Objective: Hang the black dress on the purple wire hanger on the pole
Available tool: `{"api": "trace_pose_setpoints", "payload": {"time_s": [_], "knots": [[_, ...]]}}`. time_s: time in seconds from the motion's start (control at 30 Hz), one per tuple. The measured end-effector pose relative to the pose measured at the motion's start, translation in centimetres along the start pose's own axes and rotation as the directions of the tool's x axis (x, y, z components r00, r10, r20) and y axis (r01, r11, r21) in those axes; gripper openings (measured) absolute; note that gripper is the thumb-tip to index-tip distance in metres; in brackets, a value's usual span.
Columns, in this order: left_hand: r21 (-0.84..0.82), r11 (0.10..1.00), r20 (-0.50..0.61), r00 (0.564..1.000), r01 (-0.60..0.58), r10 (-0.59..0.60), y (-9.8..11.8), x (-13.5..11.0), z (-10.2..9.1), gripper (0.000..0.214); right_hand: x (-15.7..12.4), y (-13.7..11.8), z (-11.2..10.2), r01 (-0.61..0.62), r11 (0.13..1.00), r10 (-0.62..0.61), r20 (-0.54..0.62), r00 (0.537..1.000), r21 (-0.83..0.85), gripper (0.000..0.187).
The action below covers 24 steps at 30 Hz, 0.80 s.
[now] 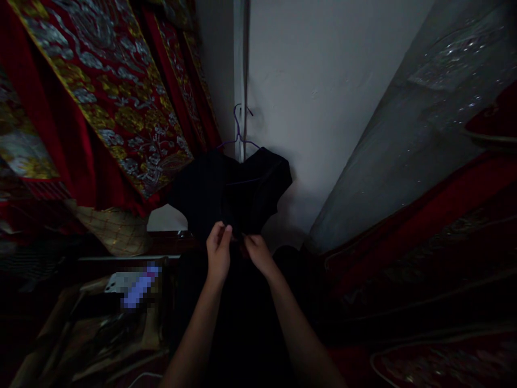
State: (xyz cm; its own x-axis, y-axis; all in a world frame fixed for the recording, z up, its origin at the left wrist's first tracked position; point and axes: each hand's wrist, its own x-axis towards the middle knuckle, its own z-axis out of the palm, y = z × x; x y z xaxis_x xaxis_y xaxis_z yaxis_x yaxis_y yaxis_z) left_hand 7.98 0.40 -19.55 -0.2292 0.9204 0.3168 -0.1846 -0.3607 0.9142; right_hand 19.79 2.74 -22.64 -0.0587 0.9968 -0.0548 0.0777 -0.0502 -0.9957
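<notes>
A black short-sleeved garment hangs on a thin purple wire hanger, hooked at a narrow pale post on the wall. Its neck opening gapes at the front, and the hanger's lower bar shows inside. My left hand pinches the front edge of the garment, thumb against fingers. Close beside it, my right hand is closed on the opposite front edge. The fingertips of both hands nearly meet below the opening. Dim light hides the fine detail between them.
Red embroidered cloths hang at the left. A clear plastic sheet covers part of the right side, with red fabric below. At lower left, a wooden stool or chair bears a pixelated bright item.
</notes>
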Motion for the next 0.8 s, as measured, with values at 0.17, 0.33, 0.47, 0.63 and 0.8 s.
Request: {"api": "trace_pose_setpoints", "payload": {"time_s": [0.17, 0.33, 0.47, 0.63, 0.8], "knots": [[0.120, 0.993, -0.034, 0.999, 0.009, -0.005, -4.9, -1.9, -0.6, 0.016, -0.6, 1.1, -0.6, 0.036, 0.999, -0.036, -0.017, 0.999, -0.037, 0.056], [0.265, 0.963, 0.077, 0.997, -0.048, 0.029, -8.0, -3.8, -0.6, 0.018, -0.6, 2.0, -0.1, 0.082, 0.996, -0.083, 0.028, 0.996, 0.016, 0.063], [0.330, 0.939, 0.107, 0.992, -0.093, 0.061, -8.0, -3.3, -0.6, 0.006, -0.9, 1.8, -0.2, 0.036, 0.995, -0.047, 0.111, 0.993, 0.096, 0.057], [0.423, 0.885, 0.187, 0.975, -0.193, 0.124, -8.3, -3.0, -0.2, 0.010, -0.8, 0.8, -1.3, -0.067, 0.977, 0.040, 0.135, 0.990, 0.203, 0.043], [0.557, 0.800, 0.244, 0.965, -0.224, 0.100, -8.9, -3.4, 0.2, 0.010, 3.0, -6.6, -2.9, 0.007, 0.960, -0.025, 0.061, 0.998, 0.280, 0.028]]}}
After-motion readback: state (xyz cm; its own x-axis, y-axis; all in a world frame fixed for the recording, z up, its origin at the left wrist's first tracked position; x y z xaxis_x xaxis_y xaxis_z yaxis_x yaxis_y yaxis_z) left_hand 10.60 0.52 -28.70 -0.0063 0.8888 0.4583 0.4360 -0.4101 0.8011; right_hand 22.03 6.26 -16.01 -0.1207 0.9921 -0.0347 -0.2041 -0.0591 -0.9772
